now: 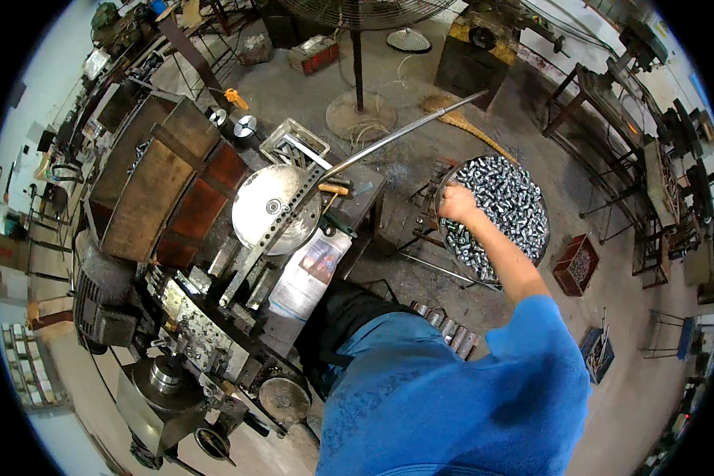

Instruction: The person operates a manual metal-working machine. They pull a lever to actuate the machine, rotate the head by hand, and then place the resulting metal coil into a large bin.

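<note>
My right arm, in a blue sleeve, reaches out to a wide round pan (548,226) on the right, heaped with short shiny metal cylinders (509,197). At the pan's left rim my right hand (458,204) is closed, knuckles up. What its fingers hold, a cylinder or the rim itself, is hidden. My left hand does not show. To the left, a long steel lever (401,141) slants up from a flat bar with a row of holes (282,220). A round silver plate (255,213) lies beneath that bar on the machine.
A printed paper sheet (308,278) lies beside the machine, near an orange-handled hammer (333,190). A fan stand (358,71), a broom (484,139) and a red-brown crate of small parts (577,266) stand around the pan. Several metal cylinders (448,329) sit below it.
</note>
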Motion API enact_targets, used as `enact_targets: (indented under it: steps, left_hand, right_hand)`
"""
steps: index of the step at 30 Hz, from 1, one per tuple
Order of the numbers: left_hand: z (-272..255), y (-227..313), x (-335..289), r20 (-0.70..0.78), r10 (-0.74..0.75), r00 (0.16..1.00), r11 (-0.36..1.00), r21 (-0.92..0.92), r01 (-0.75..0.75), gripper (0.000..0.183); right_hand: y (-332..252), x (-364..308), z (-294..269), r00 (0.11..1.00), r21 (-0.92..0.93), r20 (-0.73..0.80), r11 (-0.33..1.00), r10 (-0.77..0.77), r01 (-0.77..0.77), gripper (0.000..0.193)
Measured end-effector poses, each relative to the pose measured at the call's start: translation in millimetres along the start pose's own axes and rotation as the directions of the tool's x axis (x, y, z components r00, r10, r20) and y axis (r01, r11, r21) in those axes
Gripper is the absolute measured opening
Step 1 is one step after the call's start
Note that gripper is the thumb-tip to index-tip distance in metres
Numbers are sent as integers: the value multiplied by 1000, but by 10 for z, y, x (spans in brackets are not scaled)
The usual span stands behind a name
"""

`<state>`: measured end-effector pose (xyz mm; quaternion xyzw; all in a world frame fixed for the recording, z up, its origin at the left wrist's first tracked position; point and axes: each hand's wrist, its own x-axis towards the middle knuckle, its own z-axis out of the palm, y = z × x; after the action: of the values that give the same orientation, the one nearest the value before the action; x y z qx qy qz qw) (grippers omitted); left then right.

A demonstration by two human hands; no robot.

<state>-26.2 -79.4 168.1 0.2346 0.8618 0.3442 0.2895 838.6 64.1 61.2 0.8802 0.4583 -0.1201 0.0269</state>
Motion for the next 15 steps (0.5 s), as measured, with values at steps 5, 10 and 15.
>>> enact_targets:
  steps: [5,10,15]
  left_hand:
    - [-18,-212,198,-118,15,993,1000,-1,-15,27]
    - [-151,-418,346,-120,54,991,997,-45,-60,26]
    - [-97,-219,145,-66,103,993,986,-123,-110,21]
  right_hand:
    - [34,259,197,940,-355,325,908,-103,222,32]
    - [163,310,280,968,-282,152,930,-200,236,30]
    - [68,87,-201,980,821,-137,537,-146,195,14]
